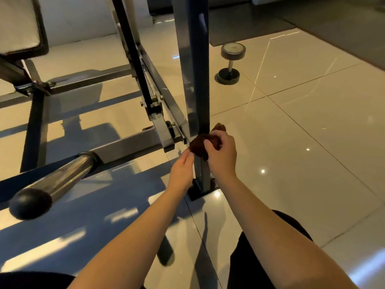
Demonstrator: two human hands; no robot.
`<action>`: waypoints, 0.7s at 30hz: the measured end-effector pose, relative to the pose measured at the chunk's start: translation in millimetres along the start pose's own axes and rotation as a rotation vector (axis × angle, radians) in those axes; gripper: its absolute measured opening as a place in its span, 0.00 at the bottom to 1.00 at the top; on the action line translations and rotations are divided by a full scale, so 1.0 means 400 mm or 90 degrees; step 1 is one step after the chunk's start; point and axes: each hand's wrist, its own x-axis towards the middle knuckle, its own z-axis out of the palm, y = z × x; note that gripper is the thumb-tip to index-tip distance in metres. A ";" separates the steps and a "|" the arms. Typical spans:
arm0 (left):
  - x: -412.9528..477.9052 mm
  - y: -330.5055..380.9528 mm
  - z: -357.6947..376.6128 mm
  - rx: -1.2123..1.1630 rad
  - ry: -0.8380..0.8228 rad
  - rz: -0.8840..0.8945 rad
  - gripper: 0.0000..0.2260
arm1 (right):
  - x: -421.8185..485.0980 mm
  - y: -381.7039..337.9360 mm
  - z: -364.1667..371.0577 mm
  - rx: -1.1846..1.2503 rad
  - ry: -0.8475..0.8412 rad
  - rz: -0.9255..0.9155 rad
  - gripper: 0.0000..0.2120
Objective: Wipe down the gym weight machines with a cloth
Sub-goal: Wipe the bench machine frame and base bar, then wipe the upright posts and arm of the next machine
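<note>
One dark brown cloth (198, 146) is wrapped round the one blue upright post (193, 80) of the weight machine, low down, just above its foot plate. Two hands are on it: the right hand (223, 155) is curled over the cloth and grasps it, while the left hand (181, 172) pinches its near edge with bent fingers. One dumbbell (230, 63) stands on end on the tiled floor (312, 122), well apart. One chrome bar (62, 176) juts out at the left.

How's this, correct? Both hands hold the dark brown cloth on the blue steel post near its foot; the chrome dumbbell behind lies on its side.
No: in the head view the chrome dumbbell stands on end, not on its side. The left hand and right hand do hold the dark brown cloth on the blue steel post near its foot.
</note>
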 end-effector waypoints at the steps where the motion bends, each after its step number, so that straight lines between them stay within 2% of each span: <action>1: 0.005 0.000 0.000 -0.021 -0.001 -0.013 0.18 | 0.007 0.000 0.020 -0.014 -0.008 0.003 0.10; 5: 0.015 -0.028 -0.010 -0.037 -0.004 -0.084 0.18 | -0.003 0.067 0.086 -0.050 0.020 0.045 0.08; 9: 0.013 -0.069 -0.026 0.012 -0.015 -0.094 0.19 | -0.039 0.154 0.097 0.009 0.043 0.206 0.08; 11: 0.013 -0.070 -0.028 0.008 -0.017 -0.068 0.19 | -0.034 0.147 0.079 0.011 0.040 0.178 0.08; 16: 0.039 -0.055 0.000 -0.088 -0.011 -0.046 0.16 | 0.004 0.059 0.066 0.061 0.045 0.001 0.10; 18: 0.049 -0.054 0.008 -0.114 -0.002 -0.052 0.10 | 0.005 0.075 0.081 0.062 0.069 0.018 0.09; 21: 0.064 -0.053 0.012 -0.094 -0.029 -0.044 0.10 | 0.007 0.136 0.090 0.093 0.108 0.123 0.09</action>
